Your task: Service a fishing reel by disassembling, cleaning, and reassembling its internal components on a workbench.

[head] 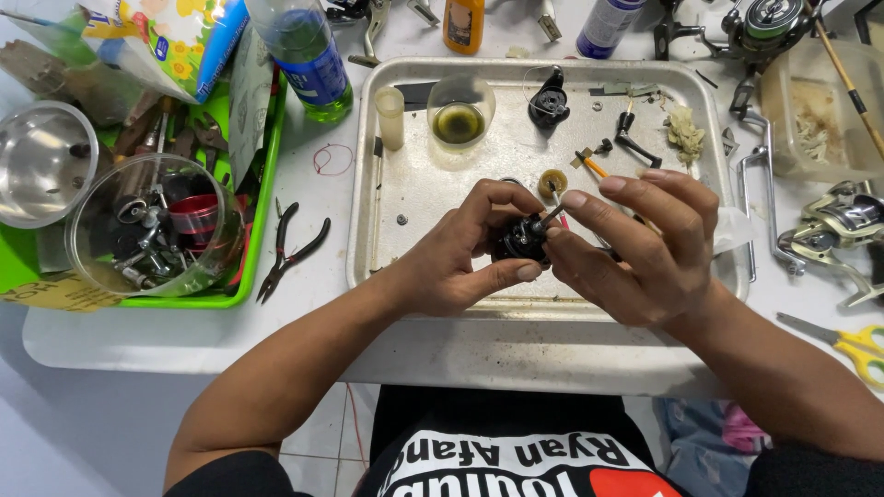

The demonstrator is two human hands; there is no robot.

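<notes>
Presently, at the far left of the white table [304, 322], a green tray [262, 230] carries a clear round tub [152, 230] packed with small metal parts, with a steel bowl [41, 161] behind it. Just right of that tray lie black-handled pliers [293, 248], flat on the table surface, and behind them a green plastic bottle [308, 55] stands upright. At centre sits a metal tray [396, 193]; on its rear portion are a small clear cup [390, 117], a glass of yellowish-green liquid [459, 112] and a black reel part [550, 99]. Above the front half of this tray, the left hand [460, 258] is closed around a small black reel component [523, 239], thumb beneath and fingers curled over the top. The right hand [645, 244] meets it from the other side, fingertips pinched on the same component; whether a thin tool is held in that pinch cannot be told. To the right of the tray rest a silver fishing reel [843, 221] and, nearer the table edge, yellow-handled scissors [852, 342].
</notes>
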